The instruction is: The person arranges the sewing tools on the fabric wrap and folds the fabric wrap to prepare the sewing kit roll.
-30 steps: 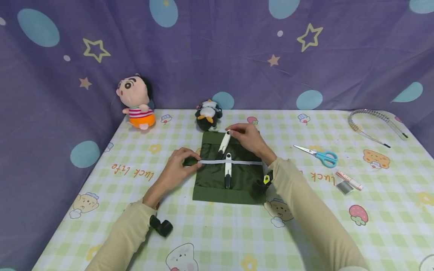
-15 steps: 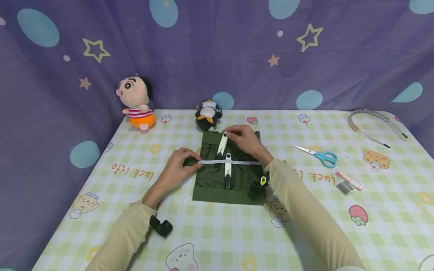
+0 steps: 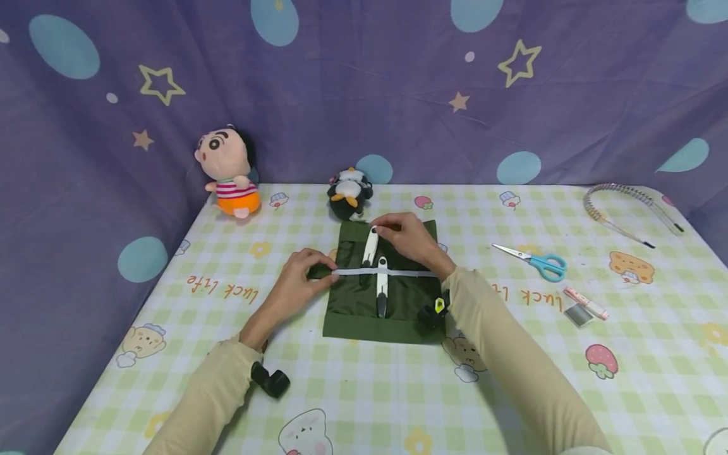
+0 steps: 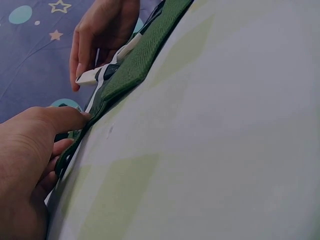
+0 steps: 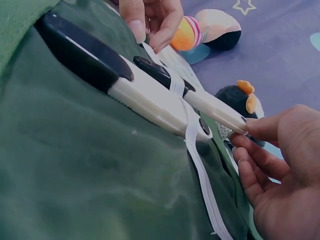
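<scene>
A dark green cloth organizer [image 3: 352, 325] lies flat, with a white elastic band [image 3: 421, 273] across its middle. My left hand [image 3: 296, 278] pinches the organizer's left edge at the end of the band. My right hand [image 3: 412, 237] pinches the white end of a slim white tool with a black capped end [image 3: 371, 243]. In the right wrist view, the band crosses this tool [image 5: 215, 110] near its black part. A second, matching white-and-black tool [image 3: 383, 284] sits under the band, just right of the held one.
Blue-handled scissors [image 3: 537, 260], a pink-and-white stick [image 3: 586, 302] and a small grey packet [image 3: 577, 314] lie on the right. A headband [image 3: 617, 189] is at the far right. A penguin plush [image 3: 348, 193] and a doll [image 3: 227, 170] stand at the back.
My right hand has moved slightly left and toward me, and the held tool's black end has slid under the band. My left hand has stayed in place.
</scene>
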`<state>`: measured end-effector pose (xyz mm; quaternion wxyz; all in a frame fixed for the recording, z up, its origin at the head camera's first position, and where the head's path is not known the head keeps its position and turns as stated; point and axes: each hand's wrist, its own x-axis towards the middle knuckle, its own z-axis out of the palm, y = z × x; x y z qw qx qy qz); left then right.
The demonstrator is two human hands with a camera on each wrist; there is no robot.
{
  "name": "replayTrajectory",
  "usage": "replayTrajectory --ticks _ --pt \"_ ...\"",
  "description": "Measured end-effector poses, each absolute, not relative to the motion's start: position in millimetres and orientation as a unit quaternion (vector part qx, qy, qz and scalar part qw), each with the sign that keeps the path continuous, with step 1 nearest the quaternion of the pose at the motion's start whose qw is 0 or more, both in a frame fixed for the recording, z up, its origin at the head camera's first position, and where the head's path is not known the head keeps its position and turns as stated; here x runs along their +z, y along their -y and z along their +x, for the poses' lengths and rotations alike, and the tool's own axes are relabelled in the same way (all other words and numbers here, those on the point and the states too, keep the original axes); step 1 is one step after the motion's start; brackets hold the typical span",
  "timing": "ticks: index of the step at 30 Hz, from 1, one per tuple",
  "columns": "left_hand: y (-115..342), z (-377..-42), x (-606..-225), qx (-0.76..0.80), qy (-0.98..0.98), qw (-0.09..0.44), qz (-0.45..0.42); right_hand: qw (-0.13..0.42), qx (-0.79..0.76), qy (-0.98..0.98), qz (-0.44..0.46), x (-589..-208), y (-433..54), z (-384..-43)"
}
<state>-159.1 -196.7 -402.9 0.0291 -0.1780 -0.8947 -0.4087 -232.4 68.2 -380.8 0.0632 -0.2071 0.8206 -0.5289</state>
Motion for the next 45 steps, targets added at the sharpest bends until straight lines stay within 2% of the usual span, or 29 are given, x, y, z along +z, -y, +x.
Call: replayTrajectory --ticks 45 --pt "197 -159 -404 -0.405 0.896 0.03 -0.179 0.076 -0.433 -0.85 -0.289 -382 -61 -220"
